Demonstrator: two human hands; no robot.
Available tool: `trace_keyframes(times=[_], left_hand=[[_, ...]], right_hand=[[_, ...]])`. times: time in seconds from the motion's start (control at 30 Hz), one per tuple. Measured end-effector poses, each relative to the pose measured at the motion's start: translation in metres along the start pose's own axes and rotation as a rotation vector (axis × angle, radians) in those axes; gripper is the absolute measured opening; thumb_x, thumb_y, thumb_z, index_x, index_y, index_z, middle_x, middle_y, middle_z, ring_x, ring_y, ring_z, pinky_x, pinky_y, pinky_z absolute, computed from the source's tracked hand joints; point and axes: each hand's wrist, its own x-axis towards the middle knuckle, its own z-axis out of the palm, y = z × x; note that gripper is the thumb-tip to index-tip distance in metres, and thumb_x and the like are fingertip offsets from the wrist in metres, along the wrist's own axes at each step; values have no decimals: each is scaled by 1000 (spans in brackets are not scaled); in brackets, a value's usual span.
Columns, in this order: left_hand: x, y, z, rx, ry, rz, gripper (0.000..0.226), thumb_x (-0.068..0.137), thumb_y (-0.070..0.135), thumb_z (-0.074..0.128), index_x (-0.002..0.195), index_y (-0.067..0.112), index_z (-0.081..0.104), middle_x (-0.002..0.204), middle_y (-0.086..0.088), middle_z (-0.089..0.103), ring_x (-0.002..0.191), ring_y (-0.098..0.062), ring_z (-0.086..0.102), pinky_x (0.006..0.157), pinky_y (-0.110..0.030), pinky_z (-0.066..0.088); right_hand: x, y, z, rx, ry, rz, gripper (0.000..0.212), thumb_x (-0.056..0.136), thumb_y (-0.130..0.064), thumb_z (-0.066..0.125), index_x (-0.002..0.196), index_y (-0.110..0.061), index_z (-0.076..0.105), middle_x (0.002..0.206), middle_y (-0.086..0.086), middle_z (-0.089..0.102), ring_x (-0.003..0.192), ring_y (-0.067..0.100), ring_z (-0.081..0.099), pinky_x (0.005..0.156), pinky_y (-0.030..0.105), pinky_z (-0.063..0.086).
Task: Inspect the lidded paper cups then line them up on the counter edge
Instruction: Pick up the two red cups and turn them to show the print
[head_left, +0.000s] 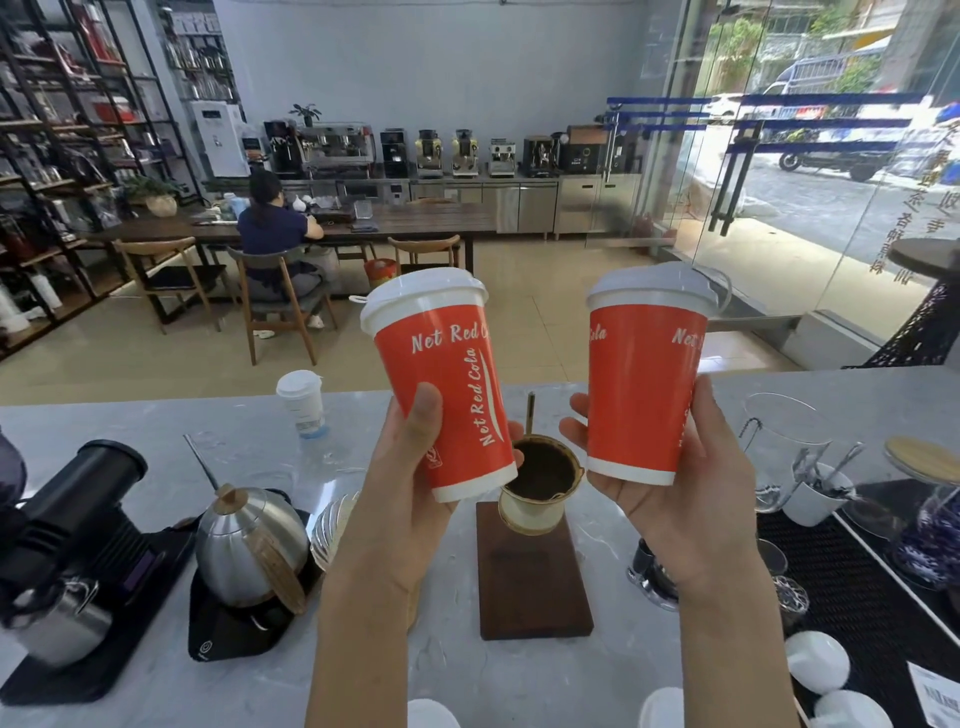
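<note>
I hold two red paper cups with white lids, both lifted above the grey marble counter (156, 426). My left hand (410, 483) grips the left red cup (441, 384) around its lower half, tilted slightly left, with "Net Red Cola" lettering facing me. My right hand (680, 478) cradles the right red cup (644, 384) from below and the side, nearly upright. A third lidded cup, white (301, 402), stands on the counter near its far edge at the left.
Under the cups a pour-over dripper with grounds (540, 483) sits on a wooden stand (530, 577). A steel kettle (249, 545) and black grinder (67, 514) stand left. Glassware (779, 447), a black mat and white cups (815, 667) lie right. A person sits at a far table.
</note>
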Motion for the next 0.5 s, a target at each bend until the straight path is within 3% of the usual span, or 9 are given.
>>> trace_keyframes(times=[0.1, 0.17, 0.23, 0.37, 0.5], left_hand=[[-3, -1, 1, -100, -26, -39, 86, 71, 58, 75, 141, 17, 49, 132, -21, 62, 118, -48, 59, 89, -58, 54], [-5, -1, 0, -184, -27, -58, 75, 86, 54, 57, 148, 13, 42, 150, -26, 43, 135, -51, 40, 104, -62, 40], [-7, -2, -1, -222, 13, -45, 73, 89, 50, 52, 149, 11, 39, 153, -27, 38, 139, -51, 33, 111, -64, 30], [-6, 0, 4, -143, 7, 16, 77, 77, 46, 76, 142, 13, 50, 142, -19, 56, 134, -48, 44, 110, -66, 31], [-6, 0, 9, -56, -23, 26, 93, 61, 50, 87, 139, 16, 49, 122, -15, 68, 117, -48, 61, 92, -66, 49]], right_hand=[[-2, -1, -3, 23, 36, 13, 65, 90, -60, 46, 135, -14, 56, 129, 24, 62, 97, 38, 70, 69, 38, 61], [-4, -1, -5, 11, 66, -1, 74, 86, -64, 50, 138, -11, 52, 123, 21, 65, 90, 37, 71, 61, 36, 60], [-6, -2, -4, -37, 53, -17, 85, 75, -66, 63, 137, -10, 51, 117, 18, 68, 90, 37, 71, 57, 35, 59], [-10, -5, -4, -138, 28, -60, 84, 66, -51, 82, 135, -16, 50, 121, 17, 69, 106, 43, 67, 65, 38, 60], [-11, -8, -3, -57, 5, -43, 67, 86, -49, 58, 139, -10, 49, 134, 25, 58, 114, 44, 61, 68, 39, 61]])
